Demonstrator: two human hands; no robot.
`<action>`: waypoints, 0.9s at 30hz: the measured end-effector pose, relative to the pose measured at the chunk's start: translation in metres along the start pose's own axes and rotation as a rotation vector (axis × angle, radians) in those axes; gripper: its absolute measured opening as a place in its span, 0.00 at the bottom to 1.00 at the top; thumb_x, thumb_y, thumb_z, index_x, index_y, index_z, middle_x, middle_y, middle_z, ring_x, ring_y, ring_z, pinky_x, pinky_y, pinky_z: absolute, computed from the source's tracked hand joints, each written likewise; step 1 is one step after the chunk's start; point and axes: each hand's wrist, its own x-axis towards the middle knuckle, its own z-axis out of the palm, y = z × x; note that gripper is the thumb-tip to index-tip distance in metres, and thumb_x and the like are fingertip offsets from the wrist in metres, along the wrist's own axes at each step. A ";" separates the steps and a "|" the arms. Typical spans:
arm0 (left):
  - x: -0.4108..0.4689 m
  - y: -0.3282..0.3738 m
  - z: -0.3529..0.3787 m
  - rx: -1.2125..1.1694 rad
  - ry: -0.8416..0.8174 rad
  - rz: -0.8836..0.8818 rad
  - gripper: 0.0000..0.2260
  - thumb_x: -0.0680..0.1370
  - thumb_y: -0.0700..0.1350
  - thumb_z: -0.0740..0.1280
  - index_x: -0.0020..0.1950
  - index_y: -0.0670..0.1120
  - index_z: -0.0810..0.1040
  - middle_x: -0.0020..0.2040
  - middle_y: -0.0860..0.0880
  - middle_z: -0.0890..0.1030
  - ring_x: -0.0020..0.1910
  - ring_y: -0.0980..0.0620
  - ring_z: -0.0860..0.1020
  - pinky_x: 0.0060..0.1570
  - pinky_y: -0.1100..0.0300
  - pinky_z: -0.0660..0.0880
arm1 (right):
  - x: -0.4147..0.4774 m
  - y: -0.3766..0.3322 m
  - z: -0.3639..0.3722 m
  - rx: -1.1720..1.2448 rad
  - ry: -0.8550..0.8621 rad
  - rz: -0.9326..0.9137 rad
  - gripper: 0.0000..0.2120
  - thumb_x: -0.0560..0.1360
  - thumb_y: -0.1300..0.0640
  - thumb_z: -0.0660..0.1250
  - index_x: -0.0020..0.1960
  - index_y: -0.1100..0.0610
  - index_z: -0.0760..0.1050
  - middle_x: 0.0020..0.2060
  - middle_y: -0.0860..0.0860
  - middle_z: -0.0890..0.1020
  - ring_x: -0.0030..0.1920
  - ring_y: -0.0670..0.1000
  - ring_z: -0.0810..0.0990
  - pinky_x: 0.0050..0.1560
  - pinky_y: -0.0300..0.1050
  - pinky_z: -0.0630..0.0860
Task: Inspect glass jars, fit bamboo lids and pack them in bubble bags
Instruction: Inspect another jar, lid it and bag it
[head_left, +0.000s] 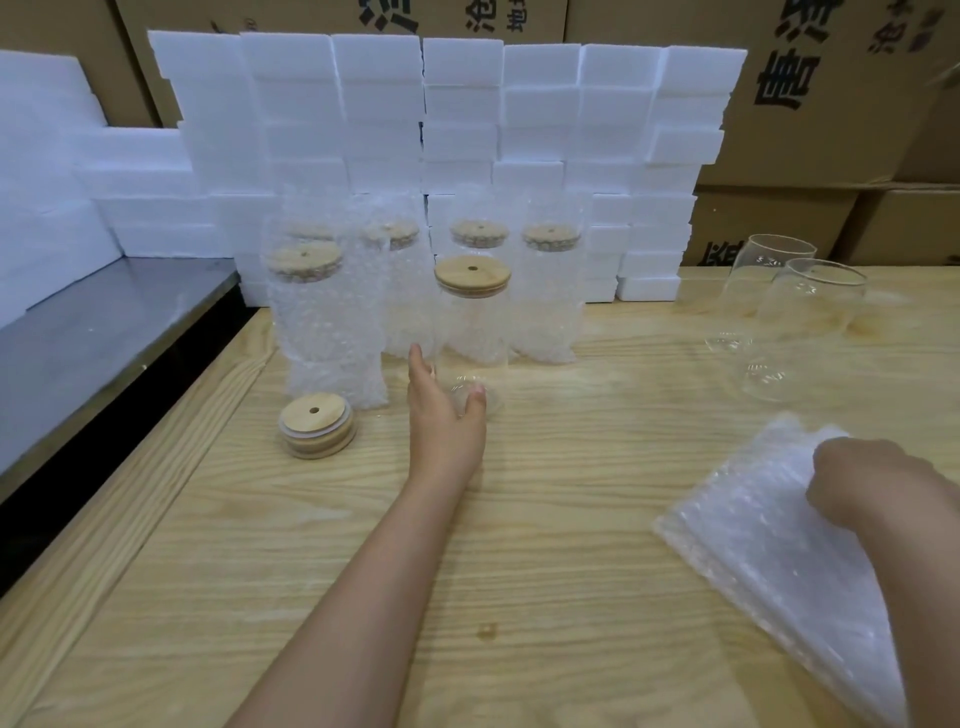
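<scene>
Around the jar (470, 332) base, left hand (442, 415).

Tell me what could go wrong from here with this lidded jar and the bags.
The left hand grips the lidded jar only at its base; lifted so, the tall glass could tip against the bagged jars behind.
The right hand grips the stacked bubble bags; several may lift together.
Two open jars stand beyond that hand and could be knocked.
</scene>
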 end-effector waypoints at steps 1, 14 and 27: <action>-0.001 0.002 0.000 0.002 0.009 0.008 0.36 0.80 0.44 0.65 0.79 0.48 0.45 0.77 0.44 0.57 0.76 0.50 0.57 0.71 0.60 0.56 | 0.004 0.001 0.005 0.038 -0.004 0.002 0.09 0.74 0.66 0.58 0.37 0.58 0.66 0.44 0.56 0.73 0.50 0.58 0.74 0.50 0.45 0.71; -0.022 0.013 -0.005 0.089 0.135 0.531 0.07 0.75 0.39 0.62 0.47 0.42 0.79 0.28 0.54 0.70 0.28 0.55 0.69 0.31 0.62 0.68 | -0.019 -0.016 -0.023 0.380 0.572 -0.038 0.09 0.66 0.70 0.67 0.39 0.64 0.67 0.37 0.65 0.71 0.45 0.67 0.76 0.50 0.58 0.75; -0.013 0.021 -0.017 -0.743 -0.400 -0.252 0.30 0.70 0.66 0.56 0.45 0.42 0.84 0.44 0.40 0.84 0.42 0.43 0.83 0.47 0.51 0.79 | -0.073 -0.124 0.029 0.276 1.195 -1.289 0.11 0.62 0.75 0.65 0.38 0.62 0.78 0.37 0.57 0.79 0.35 0.58 0.78 0.36 0.48 0.74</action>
